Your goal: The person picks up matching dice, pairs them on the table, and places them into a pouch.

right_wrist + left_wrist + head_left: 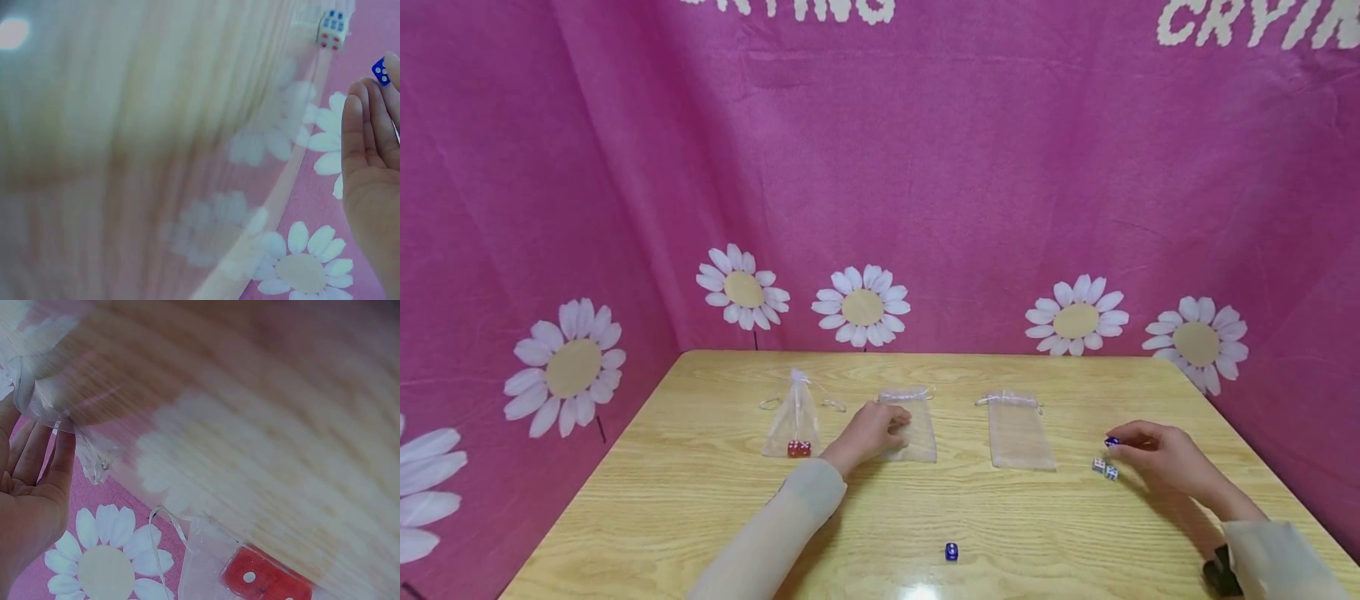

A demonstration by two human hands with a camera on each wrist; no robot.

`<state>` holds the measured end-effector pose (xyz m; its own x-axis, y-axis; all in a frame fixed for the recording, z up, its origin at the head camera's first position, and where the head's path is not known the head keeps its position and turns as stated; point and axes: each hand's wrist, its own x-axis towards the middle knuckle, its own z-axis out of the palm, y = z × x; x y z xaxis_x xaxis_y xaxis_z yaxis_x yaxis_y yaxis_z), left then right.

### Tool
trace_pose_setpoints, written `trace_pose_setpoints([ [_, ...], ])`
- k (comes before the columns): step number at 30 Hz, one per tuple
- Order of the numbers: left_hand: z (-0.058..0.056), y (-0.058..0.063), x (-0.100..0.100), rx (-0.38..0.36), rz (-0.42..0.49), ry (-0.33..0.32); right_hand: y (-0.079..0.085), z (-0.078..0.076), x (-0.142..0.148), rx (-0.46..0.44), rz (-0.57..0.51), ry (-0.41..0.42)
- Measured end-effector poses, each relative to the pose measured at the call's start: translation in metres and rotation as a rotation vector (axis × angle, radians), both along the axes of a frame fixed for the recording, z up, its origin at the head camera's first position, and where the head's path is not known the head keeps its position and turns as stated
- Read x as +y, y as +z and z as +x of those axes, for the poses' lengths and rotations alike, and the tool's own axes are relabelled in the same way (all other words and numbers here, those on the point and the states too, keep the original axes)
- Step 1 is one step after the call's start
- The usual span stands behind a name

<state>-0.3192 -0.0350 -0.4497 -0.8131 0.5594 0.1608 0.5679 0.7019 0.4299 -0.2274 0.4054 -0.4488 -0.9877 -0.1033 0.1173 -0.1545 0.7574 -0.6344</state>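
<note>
My left hand reaches over the left side of the middle sheer drawstring pouch. Its fingers look loosely bent, and in the left wrist view the fingertips meet the sheer fabric. At the right, my right hand pinches a blue die between thumb and fingertips, just above the table. Two white dice with coloured pips lie below those fingers. Another blue die rests near the front of the table.
On the left stands a sheer pouch gathered at its top, with red dice in its bottom. A flat sheer pouch lies right of the middle one. A pink daisy-print cloth hangs behind the wooden table.
</note>
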Motion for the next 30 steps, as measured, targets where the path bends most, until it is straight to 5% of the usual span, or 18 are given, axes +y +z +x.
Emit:
trace_pose_setpoints([
  [6, -0.002, -0.002, 0.000, 0.029, -0.003, -0.009, 0.003, 0.003, -0.015, -0.078, -0.193, 0.044],
  [15, -0.001, -0.001, -0.001, 0.012, 0.006, -0.017, 0.005, -0.004, -0.065, -0.086, -0.322, 0.169],
  [30, -0.003, -0.002, 0.000, -0.012, 0.006, -0.003, 0.006, 0.012, -0.146, -0.020, -0.300, 0.507],
])
